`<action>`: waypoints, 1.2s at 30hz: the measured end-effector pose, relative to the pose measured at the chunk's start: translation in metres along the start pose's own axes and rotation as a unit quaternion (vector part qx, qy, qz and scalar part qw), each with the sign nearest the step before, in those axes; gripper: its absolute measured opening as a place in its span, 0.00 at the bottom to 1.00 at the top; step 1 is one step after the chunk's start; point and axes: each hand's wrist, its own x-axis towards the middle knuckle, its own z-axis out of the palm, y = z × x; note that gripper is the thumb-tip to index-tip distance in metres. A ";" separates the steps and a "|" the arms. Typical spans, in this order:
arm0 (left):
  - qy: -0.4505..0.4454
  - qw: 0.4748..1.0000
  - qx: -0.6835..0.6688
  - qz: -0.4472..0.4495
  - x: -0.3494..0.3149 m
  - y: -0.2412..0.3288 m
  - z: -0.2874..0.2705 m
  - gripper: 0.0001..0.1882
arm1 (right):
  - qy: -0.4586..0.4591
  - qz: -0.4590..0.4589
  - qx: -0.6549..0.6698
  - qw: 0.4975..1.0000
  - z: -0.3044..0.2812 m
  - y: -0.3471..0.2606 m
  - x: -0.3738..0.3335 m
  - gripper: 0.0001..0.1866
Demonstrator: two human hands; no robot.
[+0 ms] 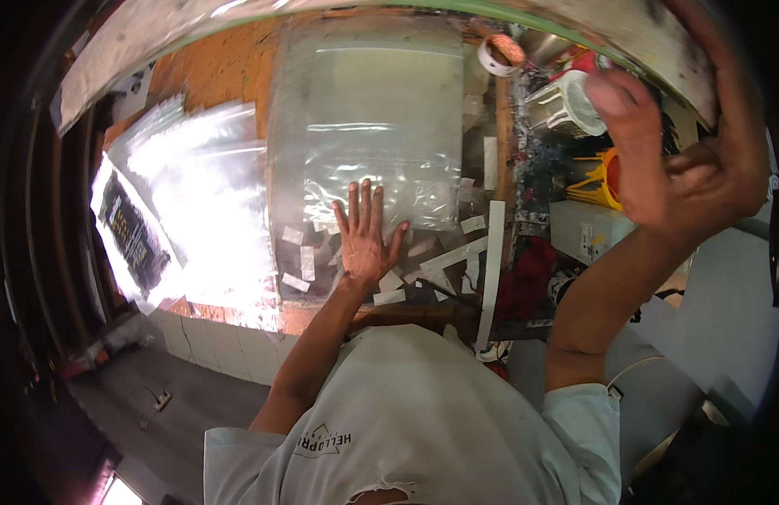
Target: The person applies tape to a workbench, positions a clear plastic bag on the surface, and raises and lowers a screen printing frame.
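My left hand [366, 244] lies flat, its fingers spread, on the lower part of a clear plastic bag [381, 101]. The bag rests smooth over a pale glass-like work surface [288, 168], with wrinkles and glare near my fingertips. Raised at the right, close to the camera, my right hand [684, 177] has its thumb and a finger on either side of the end of a whitish frame bar [672, 59] with a green edge. Its other fingers are curled. The bar arches across the top of the view, above the work surface.
Shiny clear bags [204, 185] are piled at the left, with a black-printed sheet [133, 231] beside them. Pale tape pieces [307, 263] and a long white strip [493, 269] lie near my left hand. Rightward are a tape roll [493, 61], a paint-dripped white tub [570, 105] and a yellow-stained container [604, 178].
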 end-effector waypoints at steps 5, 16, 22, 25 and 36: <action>0.004 1.000 -0.005 0.014 -0.001 0.001 0.000 0.42 | -0.016 0.004 -0.004 1.000 -0.010 0.005 -0.008 0.19; 0.029 0.999 -0.009 0.034 0.000 0.001 0.002 0.44 | -0.039 0.008 0.005 0.999 -0.016 0.011 -0.019 0.19; 0.020 0.999 -0.013 0.022 -0.001 0.001 0.001 0.43 | -0.040 0.009 0.012 0.999 -0.015 0.012 -0.022 0.19; 0.004 1.000 -0.008 0.017 0.000 0.001 0.001 0.43 | -0.041 0.013 0.013 0.999 -0.017 0.013 -0.021 0.19; -0.010 1.000 0.008 0.015 0.000 0.000 0.001 0.43 | 0.004 0.048 0.050 0.998 -0.005 0.010 -0.010 0.21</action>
